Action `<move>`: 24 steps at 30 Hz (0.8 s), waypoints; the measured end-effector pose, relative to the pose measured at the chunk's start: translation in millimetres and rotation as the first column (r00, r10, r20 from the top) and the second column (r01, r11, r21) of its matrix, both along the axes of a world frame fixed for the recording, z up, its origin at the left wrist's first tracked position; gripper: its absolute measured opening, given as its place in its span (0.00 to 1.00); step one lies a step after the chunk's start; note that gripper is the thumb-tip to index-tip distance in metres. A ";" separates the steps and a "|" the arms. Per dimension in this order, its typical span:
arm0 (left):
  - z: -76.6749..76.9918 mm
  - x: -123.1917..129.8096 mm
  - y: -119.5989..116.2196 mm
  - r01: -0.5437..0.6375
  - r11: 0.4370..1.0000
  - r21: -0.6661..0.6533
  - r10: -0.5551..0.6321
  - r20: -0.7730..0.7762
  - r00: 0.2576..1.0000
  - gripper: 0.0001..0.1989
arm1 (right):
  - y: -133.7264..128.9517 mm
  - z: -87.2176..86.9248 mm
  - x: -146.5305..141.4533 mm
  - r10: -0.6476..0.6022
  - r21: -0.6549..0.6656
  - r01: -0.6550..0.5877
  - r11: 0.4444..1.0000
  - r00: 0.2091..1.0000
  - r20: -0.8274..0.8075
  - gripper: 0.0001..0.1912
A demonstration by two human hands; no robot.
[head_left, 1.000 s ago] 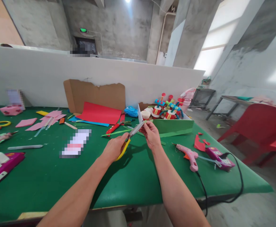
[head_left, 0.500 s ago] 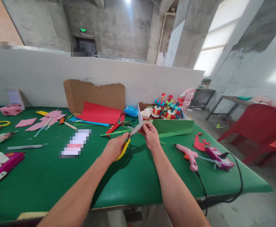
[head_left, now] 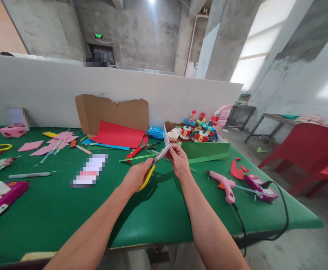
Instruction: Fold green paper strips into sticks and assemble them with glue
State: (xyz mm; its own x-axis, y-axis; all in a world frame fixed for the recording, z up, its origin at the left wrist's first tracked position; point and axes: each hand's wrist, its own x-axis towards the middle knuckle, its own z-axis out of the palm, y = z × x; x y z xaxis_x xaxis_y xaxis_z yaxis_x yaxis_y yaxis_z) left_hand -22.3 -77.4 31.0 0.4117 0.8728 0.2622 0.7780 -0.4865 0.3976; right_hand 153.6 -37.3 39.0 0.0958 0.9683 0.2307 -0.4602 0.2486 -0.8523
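Two hands meet above the middle of the green worktop (head_left: 54, 210): the left hand (head_left: 135, 175) has its fingers curled shut through the yellow handles of the scissors (head_left: 155, 161), whose grey blades point up and to the right, and the right hand (head_left: 180, 160) pinches a thin green paper strip (head_left: 135, 157) between thumb and fingertips right at the blades, the strip running left and low over the cloth. Open green surface lies between the forearms and the near edge, and more of it to the left as far as the blurred patch; the near edge runs under both arms, and the right-hand corner drops off beyond the pink glue gun (head_left: 222, 184) and its black cable (head_left: 279, 225). Just behind the hands stand a green-fronted box of red paper-cup figures (head_left: 199, 131), red paper (head_left: 119, 135) and a cardboard sheet (head_left: 113, 110) against the white partition (head_left: 40, 90). A red chair (head_left: 307, 153) stands off the right end. Against the frames a second and half a second ago, hands, scissors and strip have hardly shifted, the right hand sitting only a touch higher and closer to the blades
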 end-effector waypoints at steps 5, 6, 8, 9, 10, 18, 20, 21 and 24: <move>-0.3 0.7 -0.5 0.005 1.000 0.003 -0.005 0.031 1.000 0.17 | -0.6 0.4 -1.3 0.001 -0.010 -0.001 1.000 1.000 0.005 0.15; -0.7 1.0 -0.5 0.010 1.000 0.005 -0.010 0.034 0.999 0.16 | -0.8 0.4 -1.8 0.005 -0.010 -0.005 1.000 1.000 0.009 0.15; -2.0 1.4 -0.3 0.025 1.000 0.011 -0.025 0.048 0.999 0.15 | -0.9 0.3 -2.6 0.016 -0.008 -0.016 1.000 1.000 0.014 0.16; -2.7 1.3 0.0 0.031 0.999 0.016 -0.032 0.061 0.998 0.15 | -0.7 0.3 -2.5 0.019 -0.008 -0.019 1.000 1.000 0.013 0.16; -3.3 1.0 0.5 0.030 0.999 0.023 -0.032 0.078 0.996 0.16 | -0.2 0.3 -2.0 0.015 -0.011 -0.015 1.000 1.000 0.003 0.16; 6.5 -10.1 7.2 -0.324 0.946 0.020 0.323 0.004 0.946 0.18 | 12.7 3.1 26.6 -0.330 -0.092 0.317 0.944 0.889 -0.317 0.13; 10.0 -12.7 8.6 -0.414 0.910 -0.023 0.411 -0.093 0.907 0.18 | 16.3 1.6 38.4 -0.410 -0.101 0.405 0.909 0.822 -0.396 0.12; 10.8 -13.8 9.3 -0.445 0.894 -0.042 0.436 -0.137 0.889 0.19 | 18.0 0.1 44.0 -0.434 -0.096 0.436 0.895 0.798 -0.418 0.12; 8.7 -17.4 11.8 -0.495 0.864 -0.091 0.465 -0.230 0.855 0.19 | 22.9 -6.9 55.9 -0.453 -0.045 0.484 0.874 0.778 -0.435 0.13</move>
